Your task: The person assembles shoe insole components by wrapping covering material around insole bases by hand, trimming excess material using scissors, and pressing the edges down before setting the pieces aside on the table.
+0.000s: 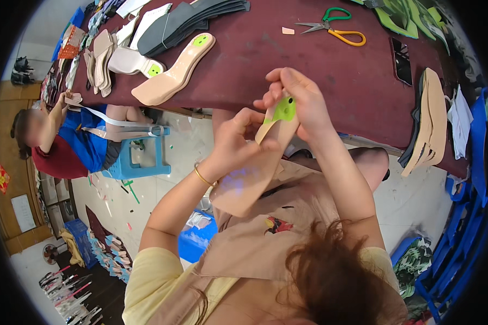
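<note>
A beige shoe insole with a green heel patch slants between my hands, just off the table's near edge. My left hand, with a bangle at its wrist, grips it by the side near the middle. At the heel end, the curled fingers of my right hand close around the edge beside the green patch. On the table lie a second beige insole with a green heel patch and, behind it, a paler one with the same kind of patch.
Scissors with green and yellow handles lie on the dark red table. Grey pieces are stacked at the far left, a phone and beige sole pieces at right. Another person sits at left by a blue stool.
</note>
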